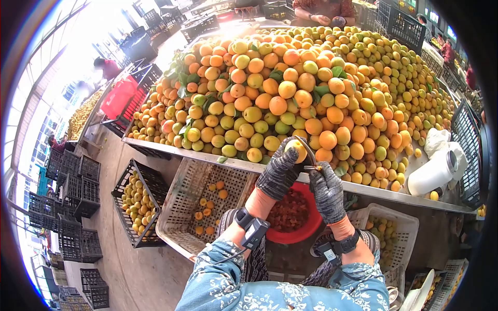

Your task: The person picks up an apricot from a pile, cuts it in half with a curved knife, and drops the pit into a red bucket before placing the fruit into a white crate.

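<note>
My left hand (280, 173), in a grey knit glove, is closed around a yellow apricot (296, 150) just above the table's front edge. My right hand (328, 194), gloved alike, grips a small tool with a thin curved metal blade (310, 154). That blade lies against the right side of the apricot. Behind both hands rises a large heap of apricots (277, 106), orange to green, with some leaves among them. Below the hands stands a red basin (290, 239) holding many reddish-brown pits (285, 210).
The metal table edge (207, 155) runs across in front of me. At left, a white crate (174, 199) holds several cut apricots, beside a black crate (137, 241) of whole ones. Another white crate (407, 223) sits right. A white jug (433, 173) lies on the table. A person (324, 13) works opposite.
</note>
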Tool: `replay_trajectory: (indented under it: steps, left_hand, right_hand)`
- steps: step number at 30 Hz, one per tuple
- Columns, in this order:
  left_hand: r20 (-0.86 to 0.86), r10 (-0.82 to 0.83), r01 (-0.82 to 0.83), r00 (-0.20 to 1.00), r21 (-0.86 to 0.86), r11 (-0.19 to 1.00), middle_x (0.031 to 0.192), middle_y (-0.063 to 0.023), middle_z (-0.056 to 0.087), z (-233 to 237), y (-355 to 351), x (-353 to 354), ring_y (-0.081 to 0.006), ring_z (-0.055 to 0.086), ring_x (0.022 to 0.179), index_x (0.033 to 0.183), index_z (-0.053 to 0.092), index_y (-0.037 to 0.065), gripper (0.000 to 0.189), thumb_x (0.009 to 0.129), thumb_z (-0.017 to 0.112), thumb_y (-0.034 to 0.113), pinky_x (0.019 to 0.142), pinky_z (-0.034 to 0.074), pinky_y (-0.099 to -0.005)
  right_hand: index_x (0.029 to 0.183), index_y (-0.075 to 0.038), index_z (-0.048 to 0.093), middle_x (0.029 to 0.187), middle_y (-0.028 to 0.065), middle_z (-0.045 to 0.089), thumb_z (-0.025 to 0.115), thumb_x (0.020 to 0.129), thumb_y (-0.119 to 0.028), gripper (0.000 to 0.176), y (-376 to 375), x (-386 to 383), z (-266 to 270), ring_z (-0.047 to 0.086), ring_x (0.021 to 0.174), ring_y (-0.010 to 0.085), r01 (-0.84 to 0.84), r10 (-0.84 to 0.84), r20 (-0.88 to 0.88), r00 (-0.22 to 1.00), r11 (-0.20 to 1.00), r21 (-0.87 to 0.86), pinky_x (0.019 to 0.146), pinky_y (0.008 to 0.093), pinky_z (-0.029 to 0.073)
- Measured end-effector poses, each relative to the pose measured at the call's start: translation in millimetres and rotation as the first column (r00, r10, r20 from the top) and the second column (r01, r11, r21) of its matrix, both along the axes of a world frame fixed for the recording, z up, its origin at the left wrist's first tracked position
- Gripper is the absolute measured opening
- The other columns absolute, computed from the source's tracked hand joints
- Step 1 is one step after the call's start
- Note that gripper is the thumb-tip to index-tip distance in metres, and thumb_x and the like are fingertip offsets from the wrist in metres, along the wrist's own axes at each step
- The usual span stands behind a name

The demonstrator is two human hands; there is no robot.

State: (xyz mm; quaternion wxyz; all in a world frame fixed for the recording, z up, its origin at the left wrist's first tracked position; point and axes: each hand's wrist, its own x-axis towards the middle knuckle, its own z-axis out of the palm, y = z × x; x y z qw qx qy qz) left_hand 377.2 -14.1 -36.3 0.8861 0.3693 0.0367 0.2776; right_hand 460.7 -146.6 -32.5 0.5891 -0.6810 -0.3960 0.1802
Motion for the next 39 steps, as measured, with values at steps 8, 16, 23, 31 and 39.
replay_trajectory:
  steps: [8, 16, 23, 31, 39]
  left_hand:
    - [-0.168, 0.014, -0.035, 0.986, -0.127, 0.991, 0.105, -0.0075, 0.060, -2, -13, 2, -0.0184, 0.059, 0.095, 0.115, 0.054, 0.003, 0.053, 0.090, 0.058, 0.050, 0.086, 0.048, -0.0311]
    - [-0.365, 0.240, -0.096, 0.900, 0.370, 0.924, 0.102, -0.0033, 0.058, -5, -5, 3, -0.0134, 0.057, 0.091, 0.113, 0.054, 0.006, 0.046, 0.090, 0.062, 0.045, 0.081, 0.049, -0.0277]
    - [-0.184, 0.001, -0.030, 0.983, -0.154, 0.988, 0.101, -0.0072, 0.061, -13, -5, 1, -0.0176, 0.061, 0.090, 0.113, 0.054, 0.004, 0.045, 0.093, 0.056, 0.044, 0.084, 0.051, -0.0323]
    - [-0.058, -0.024, 0.009, 0.998, -0.237, 0.972, 0.096, -0.0090, 0.063, -1, -15, -1, -0.0192, 0.061, 0.088, 0.107, 0.056, 0.001, 0.047, 0.094, 0.054, 0.046, 0.084, 0.050, -0.0321]
    - [-0.228, 0.157, -0.132, 0.961, 0.123, 0.984, 0.091, -0.0052, 0.061, -13, -4, -2, -0.0145, 0.057, 0.084, 0.103, 0.057, 0.005, 0.041, 0.094, 0.056, 0.045, 0.080, 0.049, -0.0278]
  right_hand:
    - [0.101, -0.002, 0.057, 0.069, -0.0028, 0.050, 0.054, 0.097, -0.017, 0.016, 8, -16, -2, 0.044, 0.060, 0.0053, 0.061, -0.050, -0.118, 0.992, 0.995, 0.084, 0.053, 0.0229, 0.039]
    - [0.097, -0.003, 0.057, 0.070, -0.0038, 0.050, 0.056, 0.096, -0.016, 0.013, 9, -5, -15, 0.043, 0.060, 0.0040, 0.034, -0.028, -0.138, 0.990, 0.999, 0.042, 0.052, 0.0214, 0.037]
    - [0.101, -0.001, 0.058, 0.074, 0.0021, 0.057, 0.056, 0.095, -0.016, 0.016, 9, -12, -12, 0.050, 0.063, 0.0089, 0.063, -0.062, -0.076, 0.995, 0.998, 0.013, 0.058, 0.0253, 0.043]
    - [0.108, -0.007, 0.059, 0.082, 0.0225, 0.064, 0.056, 0.092, -0.019, 0.021, 11, -29, 3, 0.063, 0.077, 0.0394, 0.125, -0.125, -0.003, 0.992, 0.992, 0.025, 0.066, 0.0419, 0.047]
    - [0.107, 0.002, 0.059, 0.082, 0.0129, 0.063, 0.055, 0.095, -0.014, 0.020, 17, -32, -11, 0.056, 0.069, 0.0146, 0.020, -0.013, -0.301, 0.954, 1.000, 0.018, 0.066, 0.0298, 0.048]
